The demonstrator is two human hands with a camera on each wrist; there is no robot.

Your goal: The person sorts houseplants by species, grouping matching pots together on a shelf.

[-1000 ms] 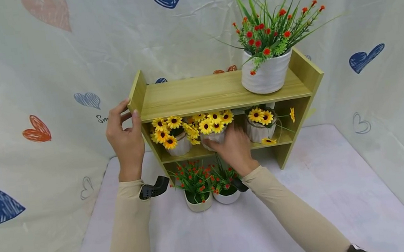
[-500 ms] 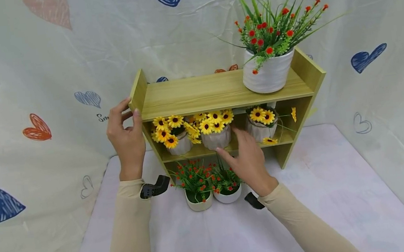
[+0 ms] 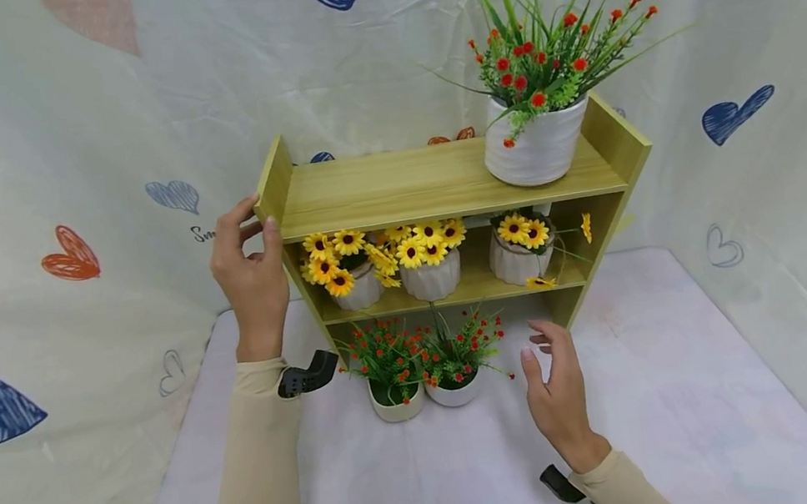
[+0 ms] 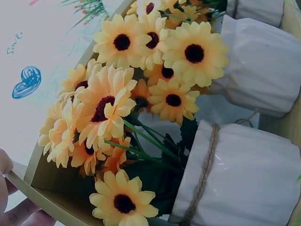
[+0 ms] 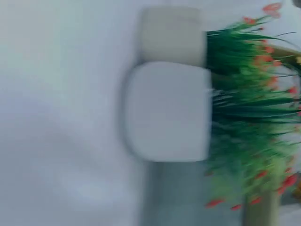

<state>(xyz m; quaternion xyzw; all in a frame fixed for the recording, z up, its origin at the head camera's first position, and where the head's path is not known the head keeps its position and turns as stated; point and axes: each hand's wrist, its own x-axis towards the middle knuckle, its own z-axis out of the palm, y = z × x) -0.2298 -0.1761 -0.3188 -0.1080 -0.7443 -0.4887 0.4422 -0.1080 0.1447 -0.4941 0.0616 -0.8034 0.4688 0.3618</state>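
Note:
My left hand (image 3: 252, 283) grips the upper left side panel of a two-tier wooden shelf (image 3: 380, 187), its fingertips also showing at the lower left of the left wrist view. Three ribbed pots of yellow sunflowers stand on the middle tier: a left pot (image 3: 359, 289), a middle pot (image 3: 433, 278) and a right pot (image 3: 520, 261). Twine circles a sunflower pot (image 4: 240, 174) in the left wrist view. My right hand (image 3: 560, 392) holds nothing, its fingers loosely bent, above the table right of a white pot (image 3: 455, 394) of red flowers. That white pot (image 5: 169, 113) looks blurred in the right wrist view.
A large white pot (image 3: 534, 148) with grass and red flowers stands at the right of the top shelf. A cream pot (image 3: 398, 409) of red flowers sits beside the small white one, in front of the shelf. Heart-printed cloth (image 3: 17, 123) hangs behind.
My right hand has let go of the middle sunflower pot and drawn back, down and to the right. My left hand stays on the shelf's side panel.

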